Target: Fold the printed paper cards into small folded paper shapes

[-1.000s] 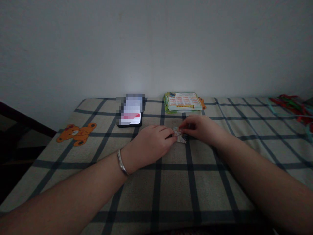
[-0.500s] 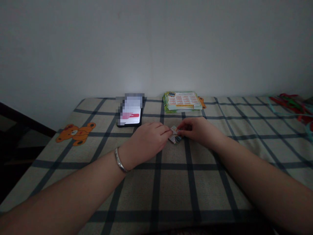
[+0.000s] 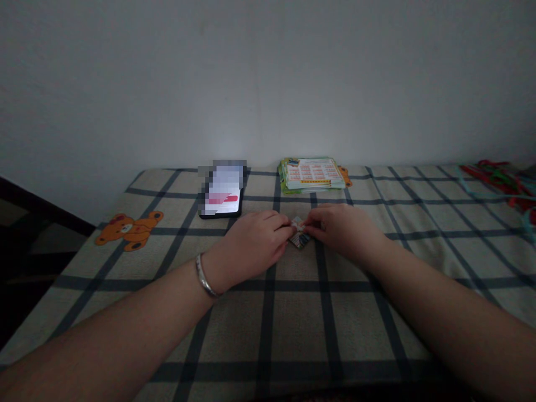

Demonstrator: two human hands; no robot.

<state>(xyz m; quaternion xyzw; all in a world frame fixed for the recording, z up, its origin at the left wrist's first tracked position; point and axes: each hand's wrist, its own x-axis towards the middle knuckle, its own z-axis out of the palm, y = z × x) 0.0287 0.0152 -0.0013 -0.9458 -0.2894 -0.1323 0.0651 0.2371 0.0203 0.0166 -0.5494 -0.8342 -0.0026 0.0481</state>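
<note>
A small folded piece of printed paper (image 3: 300, 239) lies diamond-wise on the checked tablecloth (image 3: 234, 335), between my two hands. From the left, my left hand (image 3: 257, 237), with a silver bangle (image 3: 205, 276) at its wrist, holds the paper's left side with closed fingertips. Thumb and forefinger of my right hand (image 3: 341, 226) pinch at the paper's upper right part. The fingertips of both hands are close together over its middle and cover part of it.
A lit phone (image 3: 221, 190), partly blurred out, lies beyond my left hand. Behind the paper is a stack of printed sheets (image 3: 312, 174). Red and green strands (image 3: 502, 178) lie at the far right. An orange bear figure (image 3: 132, 230) is at the left. A wall (image 3: 259, 84) borders the table's back.
My right hand has shifted slightly left and down, its fingers drawing closer together at the paper. My left hand stays almost in place.
</note>
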